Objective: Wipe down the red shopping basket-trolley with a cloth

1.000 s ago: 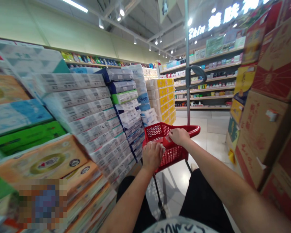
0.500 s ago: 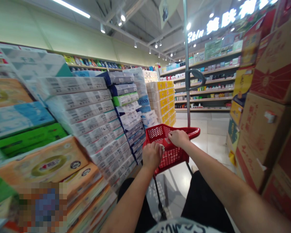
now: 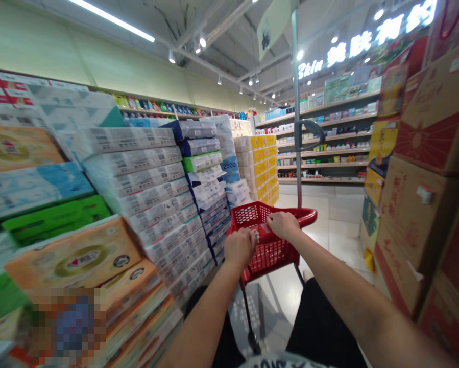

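A red plastic shopping cart [image 3: 265,261] with perforated walls stands in front of me. My left hand [image 3: 240,247] is closed around the left part of its handle, and a small whitish thing shows by the thumb, too small to name. Farther right along the same red handle [image 3: 306,217], my right hand [image 3: 284,225] is closed, with its knuckles up. The fingertips of both hands are hidden. Rising behind the handle is a grey metal pole [image 3: 297,102] with a grey hook-shaped loop [image 3: 314,135] on it.
Tall stacks of wrapped tissue packs [image 3: 148,189] line the left side, with orange packs [image 3: 87,255] nearest. Cardboard cartons [image 3: 416,214] are piled on the right. Yellow-and-white packs [image 3: 262,162] and product shelves [image 3: 336,148] stand ahead. Pale tiled floor [image 3: 324,240] runs between.
The view has tilted up and turned left slightly, so the stacks and cart sit a little lower and the left stacks farther right. Both hands keep the same grip on the handle.
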Motion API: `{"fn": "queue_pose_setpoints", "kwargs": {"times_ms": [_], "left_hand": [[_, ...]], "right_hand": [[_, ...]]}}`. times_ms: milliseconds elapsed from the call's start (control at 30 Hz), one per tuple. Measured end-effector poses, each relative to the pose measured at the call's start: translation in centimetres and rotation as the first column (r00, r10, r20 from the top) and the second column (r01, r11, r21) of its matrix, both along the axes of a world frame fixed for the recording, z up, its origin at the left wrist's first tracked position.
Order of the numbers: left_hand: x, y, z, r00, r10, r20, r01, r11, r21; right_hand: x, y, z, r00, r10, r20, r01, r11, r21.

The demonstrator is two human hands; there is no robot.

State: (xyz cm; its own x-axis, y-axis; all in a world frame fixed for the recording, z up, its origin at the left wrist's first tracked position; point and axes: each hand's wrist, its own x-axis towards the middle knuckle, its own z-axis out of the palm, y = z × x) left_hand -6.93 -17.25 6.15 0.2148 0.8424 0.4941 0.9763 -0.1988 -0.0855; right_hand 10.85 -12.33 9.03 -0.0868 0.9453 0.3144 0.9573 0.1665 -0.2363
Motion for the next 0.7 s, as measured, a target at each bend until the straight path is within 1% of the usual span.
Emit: {"fn": "queue_pose_setpoints", "kwargs": {"times_ms": [67, 100, 133, 200, 233, 267, 300, 333, 367, 400, 500, 533, 567, 633, 700], "left_hand": [[0.1, 0.7, 1.0, 0.999, 0.032, -0.016, -0.034, 0.986, -0.163], [0.2, 0.8, 1.2, 0.999, 0.036, -0.025, -0.04, 0.98, -0.195], [0.2, 0.7, 1.2, 0.999, 0.032, -0.03, -0.037, 0.983, -0.18], [0.3, 0.1, 0.5, 1.0, 0.002, -0.03, -0.003, 0.999, -0.036], [0.3, -0.3, -0.1, 0.999, -0.025, -0.034, 0.027, 0.998, 0.057], [0.3, -0.6, -0.6, 0.998, -0.05, -0.041, 0.054, 0.991, 0.122], [0.3, -0.8, -1.0, 0.998, -0.055, -0.039, 0.061, 0.985, 0.161], [0.3, -0.9, -1.1, 0.998, -0.047, -0.032, 0.051, 0.984, 0.171], [0.3, -0.7, -1.0, 0.999, -0.027, -0.02, 0.03, 0.989, 0.148], [0.4, -0.4, -0.7, 1.0, -0.001, -0.005, 0.002, 0.995, 0.096], [0.5, 0.7, 0.5, 0.999, 0.048, 0.006, -0.047, 0.991, -0.125], [0.5, 0.9, 0.7, 0.999, 0.054, 0.006, -0.052, 0.988, -0.149], [0.5, 0.9, 0.7, 0.999, 0.049, 0.006, -0.047, 0.99, -0.132], [0.2, 0.3, 0.0, 1.0, 0.0, 0.001, 0.0, 1.0, 0.001], [0.0, -0.4, -1.1, 0.997, -0.073, -0.017, 0.074, 0.987, 0.141]], "right_hand": [[0.0, 0.0, 0.1, 1.0, -0.001, 0.004, 0.001, 1.0, 0.004], [0.0, -0.1, 0.1, 1.0, -0.001, 0.006, 0.001, 1.0, 0.003], [0.0, -0.2, 0.1, 1.0, 0.0, 0.006, 0.0, 1.0, 0.004], [0.0, -0.3, 0.1, 1.0, 0.004, 0.001, -0.004, 1.0, 0.005], [0.1, -0.3, 0.1, 1.0, 0.005, -0.003, -0.005, 1.0, 0.008], [0.1, -0.4, 0.0, 1.0, 0.006, -0.006, -0.006, 1.0, 0.012], [0.0, -0.4, 0.0, 1.0, 0.006, -0.009, -0.005, 1.0, 0.015], [0.0, -0.4, 0.0, 1.0, 0.006, -0.009, -0.006, 1.0, 0.018], [0.0, -0.4, 0.0, 1.0, 0.008, -0.007, -0.008, 1.0, 0.019], [-0.1, -0.3, 0.0, 1.0, 0.012, -0.004, -0.012, 1.0, 0.022], [-0.1, -0.2, 0.0, 1.0, 0.01, -0.002, -0.01, 1.0, 0.024], [-0.1, -0.2, -0.1, 1.0, 0.006, -0.003, -0.005, 0.999, 0.032], [0.0, -0.2, -0.3, 1.0, 0.006, -0.005, -0.006, 0.998, 0.056], [0.1, -0.5, -1.3, 0.999, 0.043, -0.012, -0.041, 0.987, 0.157], [0.2, -0.9, -3.0, 0.99, 0.138, -0.016, -0.126, 0.939, 0.319]]}}
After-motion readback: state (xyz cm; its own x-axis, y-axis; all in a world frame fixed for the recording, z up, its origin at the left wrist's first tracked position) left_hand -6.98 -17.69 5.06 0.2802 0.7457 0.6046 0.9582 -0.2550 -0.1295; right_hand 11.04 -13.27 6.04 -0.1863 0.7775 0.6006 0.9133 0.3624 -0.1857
